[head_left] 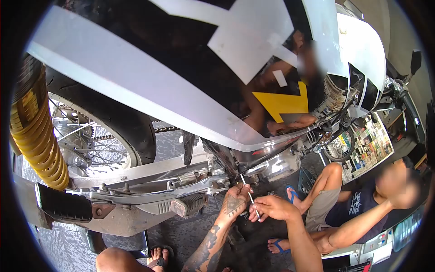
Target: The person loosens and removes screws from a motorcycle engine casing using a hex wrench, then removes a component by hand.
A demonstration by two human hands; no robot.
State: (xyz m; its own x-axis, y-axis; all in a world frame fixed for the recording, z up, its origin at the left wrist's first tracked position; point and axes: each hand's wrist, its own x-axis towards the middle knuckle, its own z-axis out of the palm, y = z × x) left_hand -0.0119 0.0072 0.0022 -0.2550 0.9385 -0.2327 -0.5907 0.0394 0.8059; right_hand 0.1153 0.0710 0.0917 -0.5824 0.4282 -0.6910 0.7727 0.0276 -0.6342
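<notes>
My left hand (235, 199), with a tattooed forearm, is closed at the upper part of a slim silver rod-like tool (251, 196), just under the motorcycle's lower frame. My right hand (274, 207) is closed too, its thumb and fingers pinching the tool near the lower end. The tool stands tilted, its top reaching up to the dark parts below the white and black side panel (181, 86). What its tip touches is too small to tell. A rubber footpeg (187, 206) and a coil spring (186, 178) sit left of my left hand.
A yellow shock spring (38, 136) and the spoked rear wheel (131, 131) are at the left. A chrome engine cover (281, 165) lies right of the tool. At the right sits another person (358, 204) in blue sandals. A display board (367, 145) stands behind.
</notes>
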